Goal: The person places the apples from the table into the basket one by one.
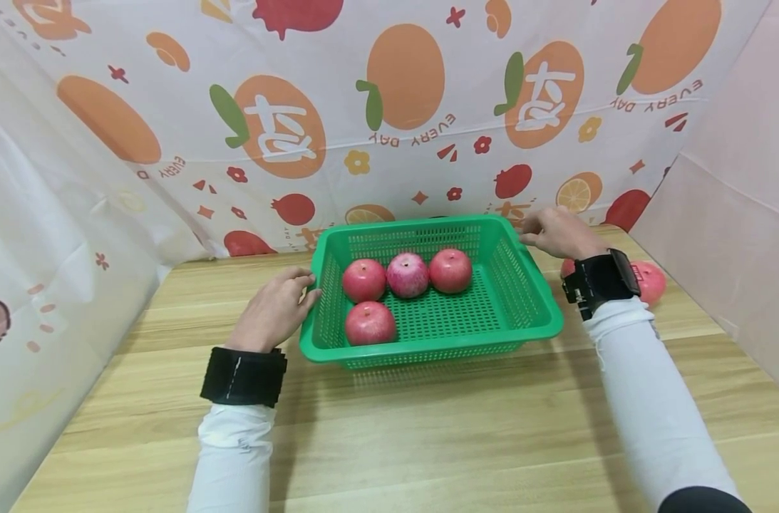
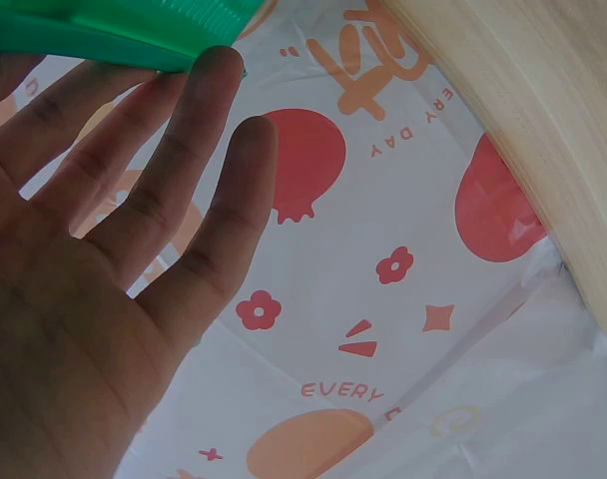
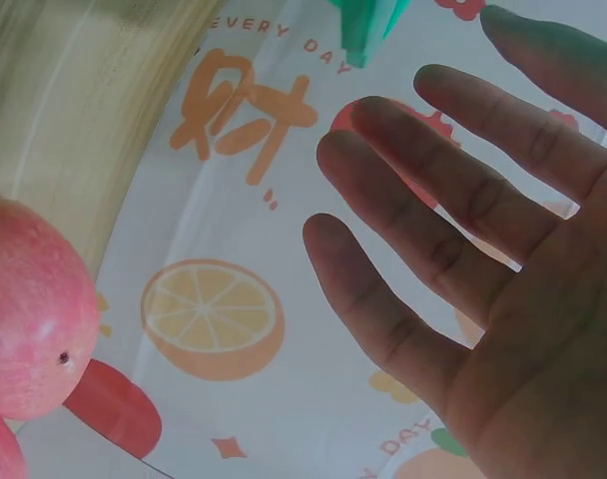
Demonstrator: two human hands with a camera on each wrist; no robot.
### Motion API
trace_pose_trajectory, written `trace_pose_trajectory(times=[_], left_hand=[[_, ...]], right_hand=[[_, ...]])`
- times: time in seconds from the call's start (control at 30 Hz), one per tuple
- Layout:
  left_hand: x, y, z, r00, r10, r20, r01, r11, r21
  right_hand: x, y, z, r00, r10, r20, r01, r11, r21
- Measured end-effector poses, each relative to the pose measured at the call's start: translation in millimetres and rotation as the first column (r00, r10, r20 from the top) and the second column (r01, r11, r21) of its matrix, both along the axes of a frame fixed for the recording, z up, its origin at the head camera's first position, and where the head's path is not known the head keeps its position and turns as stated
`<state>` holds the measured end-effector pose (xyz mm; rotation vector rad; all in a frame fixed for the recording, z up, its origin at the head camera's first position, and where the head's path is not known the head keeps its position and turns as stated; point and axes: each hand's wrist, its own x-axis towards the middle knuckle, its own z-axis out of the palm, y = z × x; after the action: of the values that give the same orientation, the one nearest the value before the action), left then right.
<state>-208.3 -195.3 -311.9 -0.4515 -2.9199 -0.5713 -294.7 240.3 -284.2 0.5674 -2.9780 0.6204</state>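
A green plastic basket (image 1: 427, 349) with mesh walls sits at the middle of the wooden table. Inside it, a row of apples (image 1: 408, 275) runs across the back, and another apple (image 1: 370, 323) lies at the front left. My left hand (image 1: 276, 306) is at the basket's left rim, its fingertips against the edge; the left wrist view shows these fingers (image 2: 149, 205) extended under the green rim. Beside the back right corner is my right hand (image 1: 562, 231). In the right wrist view its fingers (image 3: 413, 230) are spread and relaxed, apart from the green corner (image 3: 363, 30), holding nothing.
More apples (image 1: 649, 282) lie on the table to the right, partly hidden behind my right wrist. A fruit-printed sheet (image 1: 402, 164) hangs behind the table (image 1: 427, 442), and pale sheets (image 1: 716, 235) close off both sides.
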Motion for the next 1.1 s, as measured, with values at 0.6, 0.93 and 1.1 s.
trace_pose_trajectory(times=[0.6,0.93,1.1], left_hand=[[-1.0,0,-0.8,1.000,-0.013,-0.024,0.013,1.000,-0.017],[1.0,-1,0.4,1.000,-0.012,-0.028,0.012,1.000,-0.014],[1.5,-1,0.4,0.999,-0.017,-0.037,0.017,1.000,-0.016]], right_hand=[[-1.1,26,-9.4,0.997,-0.079,0.009,0.078,0.997,0.024],[-5.3,37,-21.5,0.994,-0.109,-0.032,0.110,0.994,0.010],[-6.2,40,-25.0,0.990,-0.139,-0.027,0.140,0.990,0.012]])
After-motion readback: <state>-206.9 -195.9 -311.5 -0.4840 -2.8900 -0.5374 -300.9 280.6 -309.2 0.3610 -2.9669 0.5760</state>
